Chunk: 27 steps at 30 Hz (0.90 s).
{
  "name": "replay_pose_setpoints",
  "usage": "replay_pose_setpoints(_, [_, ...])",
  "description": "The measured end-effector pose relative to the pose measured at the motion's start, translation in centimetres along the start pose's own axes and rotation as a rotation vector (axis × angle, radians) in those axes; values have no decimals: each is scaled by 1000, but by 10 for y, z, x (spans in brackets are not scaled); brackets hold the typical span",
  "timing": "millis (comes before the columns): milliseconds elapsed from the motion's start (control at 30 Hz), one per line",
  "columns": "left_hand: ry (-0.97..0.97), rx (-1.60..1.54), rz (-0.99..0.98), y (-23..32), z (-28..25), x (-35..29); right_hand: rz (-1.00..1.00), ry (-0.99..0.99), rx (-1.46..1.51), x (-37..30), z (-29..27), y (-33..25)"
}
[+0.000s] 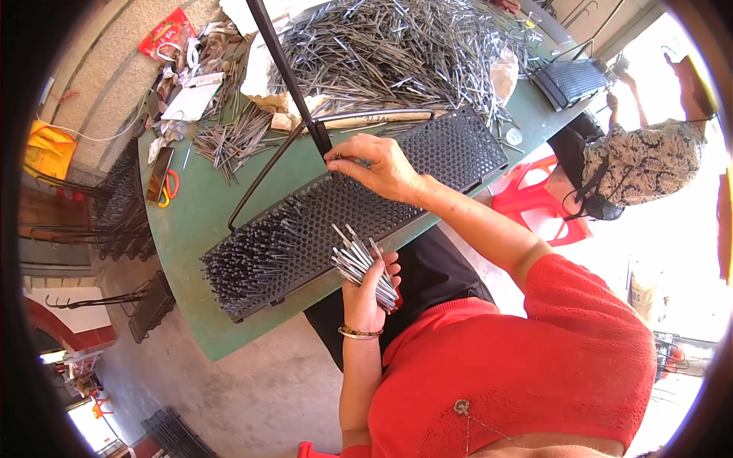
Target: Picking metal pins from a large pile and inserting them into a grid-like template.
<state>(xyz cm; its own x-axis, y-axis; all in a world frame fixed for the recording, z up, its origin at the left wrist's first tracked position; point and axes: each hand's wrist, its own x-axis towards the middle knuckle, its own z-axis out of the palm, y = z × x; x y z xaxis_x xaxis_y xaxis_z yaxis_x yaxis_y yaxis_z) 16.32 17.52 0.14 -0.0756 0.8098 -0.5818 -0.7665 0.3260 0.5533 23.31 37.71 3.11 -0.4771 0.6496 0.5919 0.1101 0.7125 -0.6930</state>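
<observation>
A bundle of thin metal rods (357, 259) is gripped in my left hand (369, 294), which is held low in front of the black perforated rack (336, 210). Many dark rods (252, 256) stand upright in the holes at the rack's left end; the middle and right show bare holes. Over the rack's middle, beside its black upright bar (289, 72), my right hand (380, 168) has thumb and fingers pinched together. What lies in that pinch is too small to make out.
A large heap of loose metal rods (382, 49) covers the far side of the green table (179, 229). Scissors (169, 187) lie at the left. Another person (641, 160) sits at the right by a second rack (569, 80). A red plastic stool (538, 202) stands there.
</observation>
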Motion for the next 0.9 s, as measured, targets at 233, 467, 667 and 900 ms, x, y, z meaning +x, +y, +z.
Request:
replay_pose_setpoints(233, [-9,-6,0,0,0,0,109,-5,51,-9,10,0])
replay_pose_setpoints(467, [-1,-8,-4,-1,0,0,-99,-75,-45,-1,5,4])
replay_pose_setpoints(667, [1,-3,-9,1,1,0,-69,-135,-27,-9,8,6])
replay_pose_setpoints(900, [-30,17,17,1,3,-2,-250,-138,-151,-11,11,12])
